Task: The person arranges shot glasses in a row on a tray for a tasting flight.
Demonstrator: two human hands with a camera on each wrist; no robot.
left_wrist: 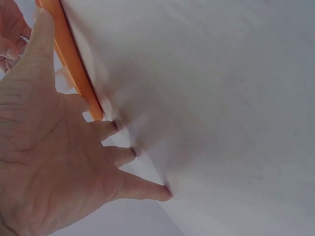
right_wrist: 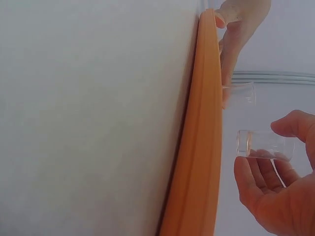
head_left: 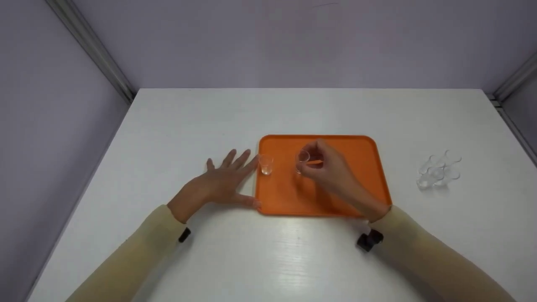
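An orange tray lies on the white table. My right hand hovers over the tray's middle and pinches a small clear glass between thumb and fingers; in the right wrist view the same glass sits in my fingertips above the tray. A second clear glass stands upright at the tray's left side. My left hand lies flat on the table with fingers spread, touching the tray's left edge.
A cluster of several small clear glasses stands on the table to the right of the tray. Grey walls close in the table at the back and both sides.
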